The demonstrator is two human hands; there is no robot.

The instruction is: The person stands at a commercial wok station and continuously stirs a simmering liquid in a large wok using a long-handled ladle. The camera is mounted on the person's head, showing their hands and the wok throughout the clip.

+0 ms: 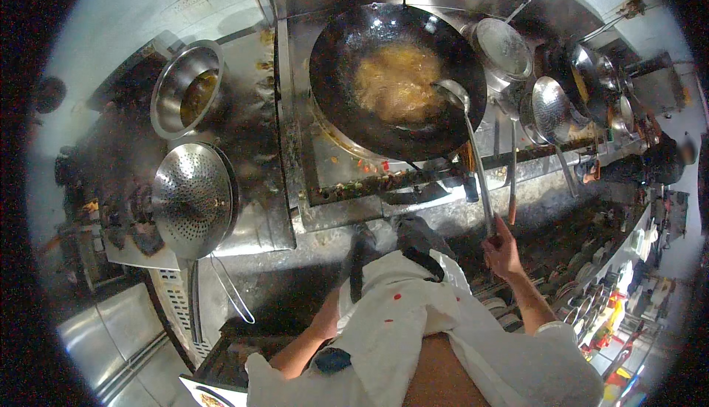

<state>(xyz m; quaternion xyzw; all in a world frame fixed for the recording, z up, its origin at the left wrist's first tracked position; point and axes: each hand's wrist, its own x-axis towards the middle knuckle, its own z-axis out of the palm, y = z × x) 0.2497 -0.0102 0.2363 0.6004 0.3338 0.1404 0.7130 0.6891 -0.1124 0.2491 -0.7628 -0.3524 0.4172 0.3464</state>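
Observation:
A large black wok (343, 124) sits on the stove, with bubbling yellow-brown liquid (396, 83) inside. My right hand (503, 252) is closed around the handle of a long metal ladle (477, 157), whose bowl rests at the right side of the liquid. What lies under the surface cannot be made out. My left hand (331, 318) is low beside my white jacket, partly hidden by the cloth; its fingers do not show. To the wok's left are a metal bowl (166, 102) with oily liquid and a perforated metal strainer (191, 202).
Right of the wok stand a round fine-mesh strainer (503, 48), a hammered metal ladle (551, 105) and further pans. Red and green food scraps (368, 166) lie along the stove's front edge. Another person (648, 160) is at the far right. Stacked dishes line the lower right.

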